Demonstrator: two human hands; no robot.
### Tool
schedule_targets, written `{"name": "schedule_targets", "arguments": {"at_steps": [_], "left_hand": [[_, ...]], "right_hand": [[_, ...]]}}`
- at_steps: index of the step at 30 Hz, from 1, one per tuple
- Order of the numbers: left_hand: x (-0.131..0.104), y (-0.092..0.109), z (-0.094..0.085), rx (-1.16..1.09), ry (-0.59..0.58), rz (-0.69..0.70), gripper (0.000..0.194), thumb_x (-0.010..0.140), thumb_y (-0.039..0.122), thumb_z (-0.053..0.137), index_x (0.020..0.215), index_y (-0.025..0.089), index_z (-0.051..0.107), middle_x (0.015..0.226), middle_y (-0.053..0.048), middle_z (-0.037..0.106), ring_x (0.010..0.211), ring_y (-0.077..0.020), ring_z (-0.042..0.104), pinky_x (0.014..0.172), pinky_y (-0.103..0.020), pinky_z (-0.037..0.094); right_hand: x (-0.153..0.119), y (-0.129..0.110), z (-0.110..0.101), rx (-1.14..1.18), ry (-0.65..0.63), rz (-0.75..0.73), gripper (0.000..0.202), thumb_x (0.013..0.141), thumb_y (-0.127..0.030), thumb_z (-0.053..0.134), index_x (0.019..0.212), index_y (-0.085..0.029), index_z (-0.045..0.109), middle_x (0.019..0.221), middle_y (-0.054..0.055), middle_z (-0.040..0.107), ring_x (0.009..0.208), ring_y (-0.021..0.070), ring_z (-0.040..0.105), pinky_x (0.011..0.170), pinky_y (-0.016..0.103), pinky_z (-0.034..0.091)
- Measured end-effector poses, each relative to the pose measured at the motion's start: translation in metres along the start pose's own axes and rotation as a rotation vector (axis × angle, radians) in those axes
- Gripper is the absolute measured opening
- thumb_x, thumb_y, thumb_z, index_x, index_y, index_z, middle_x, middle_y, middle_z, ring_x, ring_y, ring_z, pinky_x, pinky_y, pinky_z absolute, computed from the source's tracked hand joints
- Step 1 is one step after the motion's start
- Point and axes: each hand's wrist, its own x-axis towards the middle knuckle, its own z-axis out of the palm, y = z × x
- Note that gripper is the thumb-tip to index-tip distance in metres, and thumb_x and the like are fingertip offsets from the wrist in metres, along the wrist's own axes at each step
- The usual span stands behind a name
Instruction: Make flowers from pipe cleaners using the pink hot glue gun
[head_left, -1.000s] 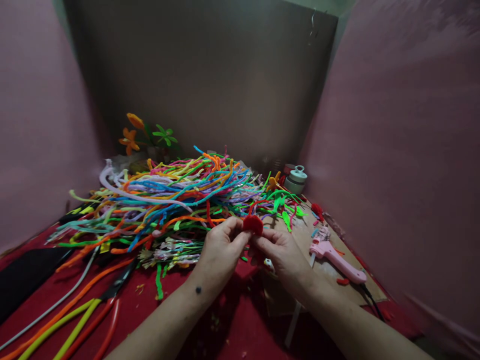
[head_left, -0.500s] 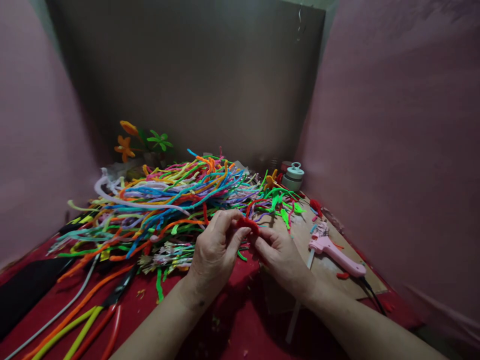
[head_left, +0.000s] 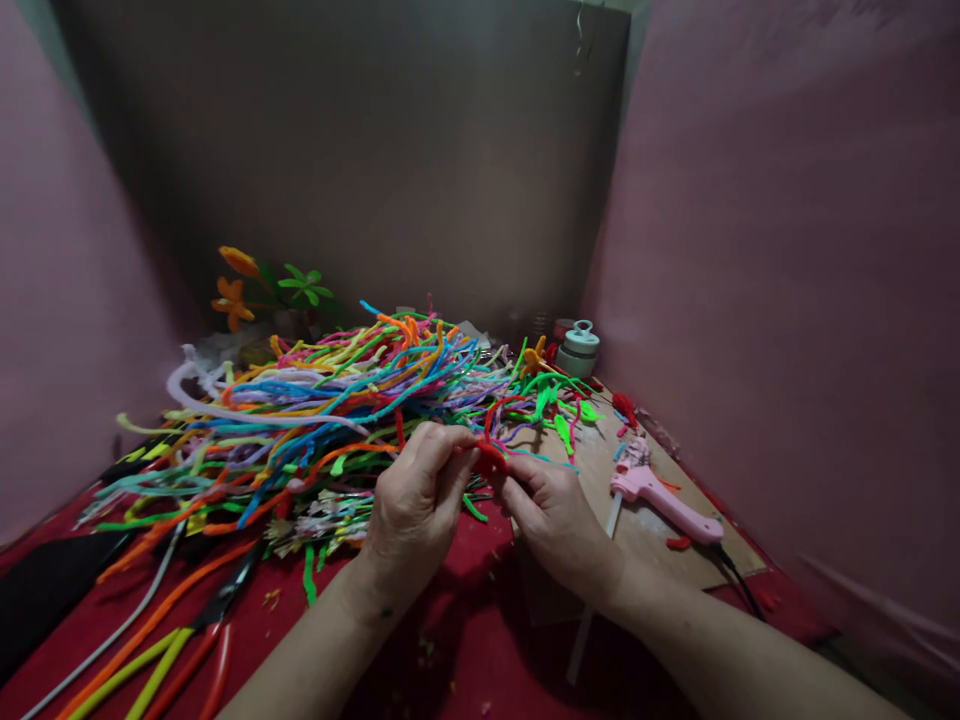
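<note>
Between my fingertips is a red pipe cleaner (head_left: 491, 458), bent into a small curved shape, with a thin end rising from it. My left hand (head_left: 421, 495) pinches its left side between thumb and forefinger. On its right side, my right hand (head_left: 556, 515) grips it with thumb and fingers closed. Part of the red piece is hidden behind the fingers. Just beyond my hands lies a large heap of coloured pipe cleaners (head_left: 322, 390).
A pink glue gun (head_left: 667, 500) with a glue stick (head_left: 581, 640) rests on a cardboard sheet (head_left: 705, 570) at right. Scissors (head_left: 217, 620) lie on the red cloth (head_left: 465, 650) at left. Behind stand a pale green bottle (head_left: 577, 350) and orange pipe-cleaner flowers (head_left: 234, 300).
The whole view has shifted slightly, so the scene sits a little further left. Both hands still hold the red pipe cleaner, and my left fingers have closed and turned slightly around it.
</note>
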Motion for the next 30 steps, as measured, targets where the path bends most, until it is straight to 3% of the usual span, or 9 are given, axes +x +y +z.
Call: {"name": "schedule_targets", "arguments": {"at_steps": [7,17,30], "left_hand": [[-0.001,0.005,0.000,-0.066,0.030,-0.140,0.036,0.079,0.022,0.057,0.112,0.022,0.045,0.082,0.001,0.054,0.070,-0.0111,0.057,0.067,-0.021,0.046],[0.005,0.017,-0.002,-0.348,-0.054,-0.399,0.015,0.078,0.032,0.059,0.081,0.018,0.056,0.074,0.001,0.061,0.065,-0.0114,0.058,0.058,-0.020,0.047],[0.001,0.013,0.000,-0.264,-0.013,-0.279,0.008,0.080,0.024,0.058,0.086,0.020,0.056,0.076,0.003,0.061,0.064,-0.0086,0.058,0.060,-0.019,0.049]], "right_hand": [[0.000,0.002,-0.001,-0.022,-0.003,-0.015,0.021,0.084,-0.014,0.040,0.079,-0.017,0.061,0.062,0.000,0.053,0.058,0.0133,0.047,0.056,0.024,0.035],[-0.001,0.012,0.002,-0.168,0.096,-0.181,0.021,0.083,-0.010,0.043,0.089,-0.014,0.062,0.075,0.006,0.061,0.067,0.0162,0.054,0.064,0.027,0.039],[0.001,0.014,0.002,-0.191,0.090,-0.200,0.024,0.084,-0.009,0.042,0.096,-0.011,0.063,0.077,0.008,0.060,0.070,0.0172,0.055,0.066,0.027,0.041]]}}
